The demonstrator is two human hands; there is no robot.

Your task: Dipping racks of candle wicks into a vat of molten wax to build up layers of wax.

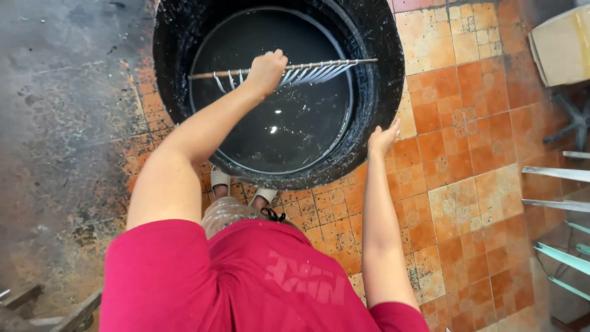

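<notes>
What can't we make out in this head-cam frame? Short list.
- Below the dark liquid in the black tub: opaque, hides the lower ends of the white strands on the rod.
- Left hand grips the rod; its palm side is hidden.
- Right hand at the rim: contact unclear.
- Tub's far rim: cut off by the top edge.

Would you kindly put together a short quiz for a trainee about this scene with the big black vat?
1. True or false: the left hand grips the stick laid across the black vat.
2. Where does the right hand rest? A) in the dark liquid B) on the vat's rim C) on the tiled floor
3. What hangs from the stick?

Key: 1 true; 2 B; 3 a row of pale looped strands, hanging just above the liquid.
</notes>
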